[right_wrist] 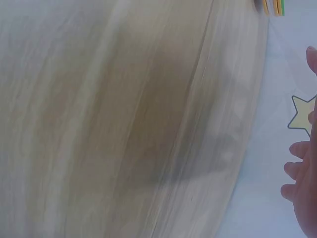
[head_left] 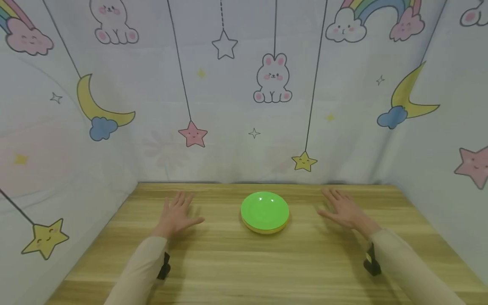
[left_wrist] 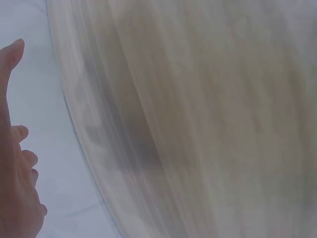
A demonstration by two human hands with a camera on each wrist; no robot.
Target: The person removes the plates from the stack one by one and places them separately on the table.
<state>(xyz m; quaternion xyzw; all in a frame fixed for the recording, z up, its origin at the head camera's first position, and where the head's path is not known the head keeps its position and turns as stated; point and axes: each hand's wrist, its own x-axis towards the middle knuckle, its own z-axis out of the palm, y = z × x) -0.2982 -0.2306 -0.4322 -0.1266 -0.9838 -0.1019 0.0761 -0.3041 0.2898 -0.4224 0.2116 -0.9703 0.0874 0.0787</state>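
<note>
A bright green plate (head_left: 264, 210) lies on top of a small stack, with a yellow rim (head_left: 267, 231) showing beneath it, at the middle of the wooden table. To the left of the stack, my left hand (head_left: 177, 217) is held over the table with fingers spread and nothing in them. On the other side, my right hand (head_left: 345, 212) hovers with its fingers spread too, also holding nothing. The left wrist view has the left hand (left_wrist: 17, 183) at its edge. In the right wrist view, the stack's coloured edges (right_wrist: 274, 7) peek in at the top corner.
The wood-grain table (head_left: 263, 271) meets a white cloth backdrop (head_left: 236, 97) at its back edge, printed with stars, moons and rabbits. More of this cloth stands along the left and right sides. Each wrist carries a dark strap-mounted device (head_left: 372, 260).
</note>
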